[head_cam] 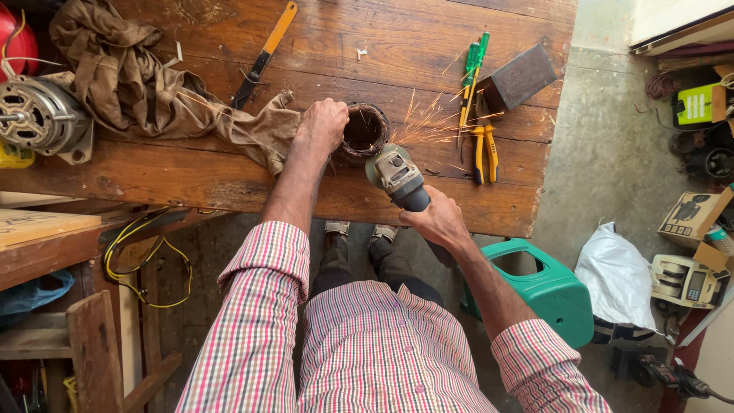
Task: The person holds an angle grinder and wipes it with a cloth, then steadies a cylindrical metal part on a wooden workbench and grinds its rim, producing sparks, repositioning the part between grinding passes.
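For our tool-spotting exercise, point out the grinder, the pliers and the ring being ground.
grinder [397, 174], head view, on its grey gear head.
pliers [485, 149], head view, on the yellow handles.
ring [364, 130], head view, on its dark inner wall.

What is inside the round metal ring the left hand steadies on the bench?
The metal ring shows a dark hollow with rusty-brown inner walls. The left hand covers its left rim; the angle grinder hides its lower right edge.

Rough, worn wooden workbench [428, 38]

Worn wooden workbench [428, 30], seemingly concrete floor [612, 145]
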`<state>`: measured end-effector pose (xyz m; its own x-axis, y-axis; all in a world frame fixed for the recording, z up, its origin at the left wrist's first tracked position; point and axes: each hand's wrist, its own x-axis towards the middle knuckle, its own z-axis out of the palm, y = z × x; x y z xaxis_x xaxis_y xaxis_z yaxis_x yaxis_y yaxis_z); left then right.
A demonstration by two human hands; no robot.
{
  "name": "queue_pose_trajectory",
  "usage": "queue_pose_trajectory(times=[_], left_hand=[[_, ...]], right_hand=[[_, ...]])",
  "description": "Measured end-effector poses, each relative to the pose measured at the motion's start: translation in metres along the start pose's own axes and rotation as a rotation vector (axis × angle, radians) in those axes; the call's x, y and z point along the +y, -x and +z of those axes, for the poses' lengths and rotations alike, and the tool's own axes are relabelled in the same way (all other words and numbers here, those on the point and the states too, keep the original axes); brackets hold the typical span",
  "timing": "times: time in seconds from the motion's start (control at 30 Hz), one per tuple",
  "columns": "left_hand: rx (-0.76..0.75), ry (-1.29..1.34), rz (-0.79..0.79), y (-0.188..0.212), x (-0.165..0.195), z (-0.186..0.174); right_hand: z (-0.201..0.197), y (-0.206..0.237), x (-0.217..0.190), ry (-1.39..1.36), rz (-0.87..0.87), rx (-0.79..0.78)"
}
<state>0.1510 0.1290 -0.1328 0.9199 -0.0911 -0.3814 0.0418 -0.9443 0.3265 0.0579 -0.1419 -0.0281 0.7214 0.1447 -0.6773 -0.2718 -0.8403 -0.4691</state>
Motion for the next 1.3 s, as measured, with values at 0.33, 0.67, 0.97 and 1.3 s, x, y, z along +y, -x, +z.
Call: queue_pose_trajectory(times=[0.33,0.67,0.97,1.3], left_hand=[[0.013,-0.027,0.016,-0.0029,-0.0026,0.0034],[0.057,-0.063,0.055,-0.0052,-0.0045,0.0062],[0.030,-0.058,0.044,-0.0076,-0.0041,0.0055],[-0.030,-0.085,0.021,-0.0064,-0.0017,0.0017]], right_hand=[[-0.0037,-0.0005,-0.0016,0.020,-0.011,0.022],[-0.0055,-0.0044,0.0022,0.038,-0.037,0.038],[-0.0059,-0.0057,0.0027,0.043,-0.011,0.025],[-0.0068,-0.0065,0.0035,0.048,-0.039,0.046]])
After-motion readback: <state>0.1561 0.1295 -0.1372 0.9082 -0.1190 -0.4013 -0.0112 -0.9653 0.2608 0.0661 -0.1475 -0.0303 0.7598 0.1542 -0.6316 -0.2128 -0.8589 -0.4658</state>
